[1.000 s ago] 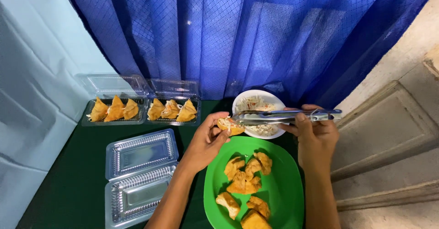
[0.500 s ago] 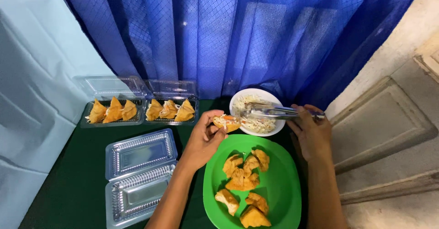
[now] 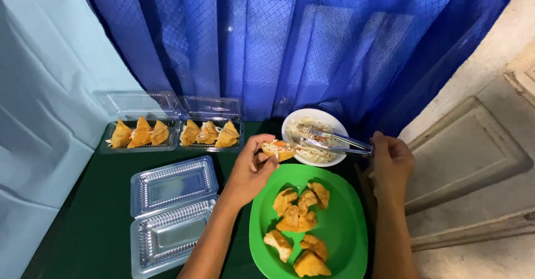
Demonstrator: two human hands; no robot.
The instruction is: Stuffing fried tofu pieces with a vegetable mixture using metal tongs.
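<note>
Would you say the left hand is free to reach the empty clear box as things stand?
Probably not at once: the left hand holds a filled pastry. The path itself looks open, as the empty clear box lies just beside that forearm with nothing between.

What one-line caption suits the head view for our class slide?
Left hand holds a filled pastry while right hand dips metal tongs into a white bowl of shredded filling.

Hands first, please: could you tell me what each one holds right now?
Left hand: closed on a filled pastry.
Right hand: closed on metal tongs.
</note>
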